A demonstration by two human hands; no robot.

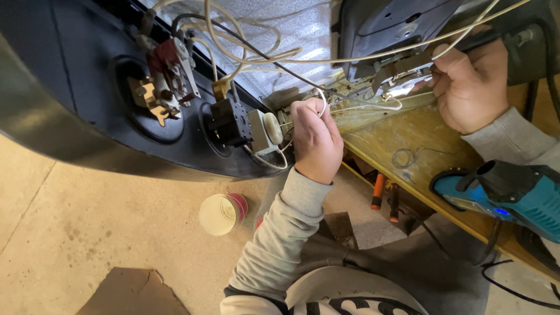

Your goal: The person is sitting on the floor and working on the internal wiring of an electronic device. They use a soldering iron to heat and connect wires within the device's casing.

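In the head view, the left hand (315,140) is seen closed into a loose fist, with a thin white wire (322,104) pinched and looped between thumb and fingers, just beside the edge of the wooden desk (408,140). The wire is run on toward a bundle of pale wires (245,41) that arcs above a curved black panel (64,81). On that panel a small switch block with red and metal parts (166,73) is mounted in a round recess, and next to it a black terminal block (228,121) with a grey-and-cream knob unit (265,131) is fixed – the knob lies very near the knuckles of the left hand, though contact cannot be judged. The right hand (469,87) is held curled around the lower edge of a dark housing (385,29), where a metal bracket (402,79) and further white wires are gripped or pressed under the fingers; exactly what is clasped is hidden by the hand. Both forearms are covered by grey sleeves. On the desk, near the right wrist, a blue and black power tool (513,195) is laid, and a small coil of wire (402,157) rests on the bare wood between the two hands. On the floor below – well apart from the hands – a roll of tape with a red side (223,213) and a torn piece of cardboard (134,291) are seen.
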